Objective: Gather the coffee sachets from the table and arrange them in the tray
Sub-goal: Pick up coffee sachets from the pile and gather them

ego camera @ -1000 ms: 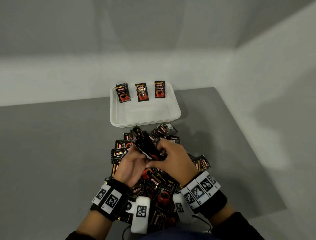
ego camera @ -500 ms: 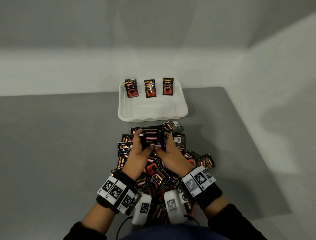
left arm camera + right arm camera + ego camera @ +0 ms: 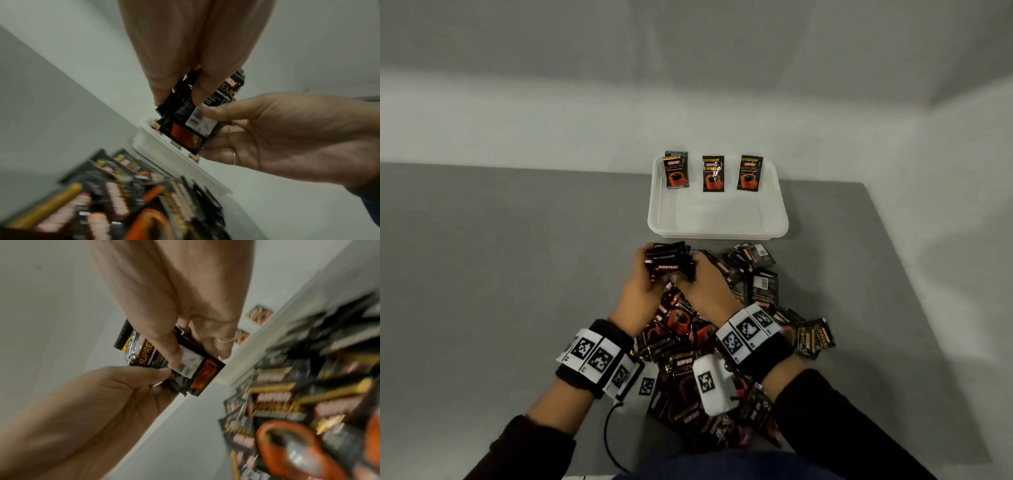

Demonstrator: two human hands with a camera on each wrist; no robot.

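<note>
Two hands meet at the centre of the head view, both closed round one small bundle of coffee sachets. My left hand grips the bundle's left side, fingers curled over its top edge; my right hand pinches the right side, thumb pressed on a sachet's back panel in the right wrist view. The bundle is held up off the grey table, just below the near rim of the white tray in the frame. How many sachets it holds I cannot tell. In the tray, three sachets sit in a row along its far edge, face up and spaced apart, in the upper middle of the head view. A loose pile of sachets covers the table below the tray, spreading from under my hands toward the lower right and down to the bottom edge, some face up, some showing barcodes. Both wrists wear black bands with white square markers. Both wrist views show the pile blurred.
</note>
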